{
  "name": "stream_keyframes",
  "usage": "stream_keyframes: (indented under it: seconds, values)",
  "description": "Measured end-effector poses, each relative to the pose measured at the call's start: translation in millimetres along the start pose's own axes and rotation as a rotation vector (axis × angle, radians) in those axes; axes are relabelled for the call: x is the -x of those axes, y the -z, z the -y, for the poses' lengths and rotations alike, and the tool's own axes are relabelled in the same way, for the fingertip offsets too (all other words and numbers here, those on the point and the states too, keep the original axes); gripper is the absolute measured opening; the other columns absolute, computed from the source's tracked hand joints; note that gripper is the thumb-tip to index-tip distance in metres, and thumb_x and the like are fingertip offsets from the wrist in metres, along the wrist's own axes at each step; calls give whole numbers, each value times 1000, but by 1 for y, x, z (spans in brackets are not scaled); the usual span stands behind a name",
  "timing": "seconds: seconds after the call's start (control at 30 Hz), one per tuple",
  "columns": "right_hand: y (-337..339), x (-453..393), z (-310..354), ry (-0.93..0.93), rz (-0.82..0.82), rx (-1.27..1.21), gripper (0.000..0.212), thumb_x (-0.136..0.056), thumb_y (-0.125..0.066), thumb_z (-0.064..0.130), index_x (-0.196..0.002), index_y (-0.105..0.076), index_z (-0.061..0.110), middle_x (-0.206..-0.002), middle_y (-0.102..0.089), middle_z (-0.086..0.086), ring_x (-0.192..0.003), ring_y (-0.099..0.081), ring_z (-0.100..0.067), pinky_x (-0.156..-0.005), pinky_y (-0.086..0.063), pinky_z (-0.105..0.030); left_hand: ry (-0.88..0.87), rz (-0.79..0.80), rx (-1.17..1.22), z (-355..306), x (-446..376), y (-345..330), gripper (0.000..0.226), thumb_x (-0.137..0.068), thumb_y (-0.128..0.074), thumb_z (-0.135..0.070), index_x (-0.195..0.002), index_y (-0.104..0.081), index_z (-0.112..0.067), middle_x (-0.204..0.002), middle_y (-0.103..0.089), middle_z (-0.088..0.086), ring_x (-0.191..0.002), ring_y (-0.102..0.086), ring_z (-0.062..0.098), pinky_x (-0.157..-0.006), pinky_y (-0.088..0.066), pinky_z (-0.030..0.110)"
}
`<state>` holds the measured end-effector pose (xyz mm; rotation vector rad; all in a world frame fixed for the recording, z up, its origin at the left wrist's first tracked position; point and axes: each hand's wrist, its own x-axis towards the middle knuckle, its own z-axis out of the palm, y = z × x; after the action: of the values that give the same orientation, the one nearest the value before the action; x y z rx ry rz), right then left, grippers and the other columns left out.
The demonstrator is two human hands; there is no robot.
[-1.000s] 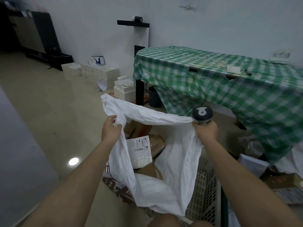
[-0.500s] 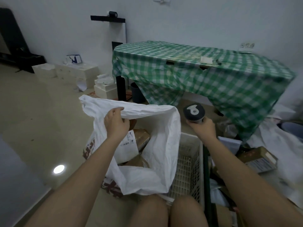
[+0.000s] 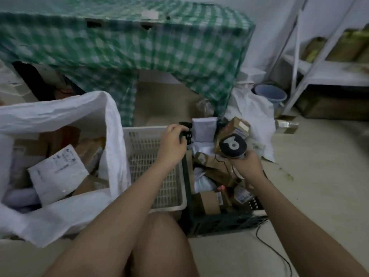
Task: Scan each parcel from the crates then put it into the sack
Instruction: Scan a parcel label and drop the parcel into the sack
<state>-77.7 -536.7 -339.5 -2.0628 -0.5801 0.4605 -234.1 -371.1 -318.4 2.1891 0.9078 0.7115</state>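
1. The left hand (image 3: 172, 141) has let go of the sack's rim, which it was holding up a second ago, and has come across to the dark crate (image 3: 219, 222). Its fingers now curl over the far corner of that crate's rim, just where it meets the white crate (image 3: 153, 129).

2. The right hand (image 3: 246, 166) keeps its grip closed round the handle of the barcode scanner (image 3: 232, 145), head up, over the dark crate. It had been up by the sack's mouth; now it hangs above the parcels. A small red glow shows on a box below it, probably the scanner's beam, though the blur makes that hard to swear to.

3. The white sack (image 3: 111, 136) stands open on its own to the left, touching the white crate, with a labelled white mailer (image 3: 58, 174) and brown boxes already inside.

4. The parcels still to do lie heaped in the dark crate: brown cartons (image 3: 209, 200), a white pouch (image 3: 204, 128) standing at the far end. The white crate shows only its slatted bottom.

5. To my eye, opening the sack is finished and the next round is starting: steady the crate, pick a parcel, find its label for the scanner.
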Motion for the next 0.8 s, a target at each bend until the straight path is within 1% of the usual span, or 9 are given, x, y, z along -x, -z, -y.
stream_keyframes:
  seconds: [0.07, 0.17, 0.23, 0.3, 0.37, 0.43, 0.63, 0.7, 0.8]
  values:
    - [6, -6, -24, -48, -38, -48, 26, -83, -71, 9, -98, -62, -11, -92, -68, -24, -91, -63, -37, -77, -53, -44, 16, 101, -12, 1, -6, -39, 29, -97, -50, -12, -125, -56, -15, -130, -45, 1, -114, -48, 14, -82, -29, 11]
    - [3, -21, -56, -128, -84, -137, 29, -83, -70, 4, -99, -59, -17, -95, -63, -35, -95, -59, -46, -78, -52, -54, 46, 241, -36, 15, -16, -93, 29, -94, -55, -15, -123, -57, -15, -126, -51, 6, -112, -52, 21, -84, -35, 19]
    - [-4, -34, -70, -179, -116, -186, 12, -82, -71, 7, -91, -64, 4, -91, -67, -20, -88, -63, -32, -72, -54, -41, 46, 304, -55, 27, -24, -123, 27, -92, -58, -14, -119, -59, -13, -117, -54, 8, -109, -53, 22, -82, -36, 20]
    - [-14, -52, -82, -209, -130, -234, 18, -81, -74, 14, -92, -62, 20, -91, -67, -5, -86, -62, -19, -66, -47, -27, 49, 361, -77, 42, -35, -150, 26, -88, -62, -12, -115, -61, -10, -109, -56, 8, -105, -54, 25, -82, -43, 26]
    - [-24, -73, -94, -227, -141, -242, 24, -80, -76, 22, -101, -64, 18, -93, -68, -2, -88, -62, -17, -68, -45, -25, 44, 410, -126, 59, -49, -175, 35, -84, -67, -11, -118, -59, -9, -115, -56, 13, -110, -52, 30, -88, -47, 39]
    - [-34, -93, -100, -235, -141, -261, 17, -80, -75, 22, -92, -64, 22, -87, -68, 2, -85, -62, -14, -69, -47, -26, 47, 465, -210, 79, -63, -198, 50, -81, -70, -15, -127, -52, -11, -128, -52, 13, -119, -46, 33, -93, -46, 44]
    - [-64, -146, -113, -271, -140, -319, 18, -78, -73, 11, -72, -60, 22, -72, -65, 4, -71, -60, -15, -65, -48, -28, -114, 585, -471, 128, -94, -259, 94, -78, -75, -23, -152, -18, -17, -153, -23, 11, -139, -22, 30, -109, -29, 40]
    - [-73, -156, -122, -289, -139, -323, 17, -77, -74, 11, -72, -60, 19, -71, -64, 2, -72, -60, -16, -70, -48, -32, -209, 570, -592, 136, -101, -276, 90, -80, -73, -24, -151, -20, -16, -154, -22, 12, -141, -20, 29, -114, -21, 39]
    - [-83, -161, -133, -284, -126, -350, 17, -77, -73, 8, -76, -60, 20, -71, -64, 1, -71, -59, -14, -70, -48, -30, -316, 534, -650, 144, -105, -291, 66, -82, -68, -21, -141, -38, -12, -147, -38, 11, -137, -31, 29, -114, -18, 39]
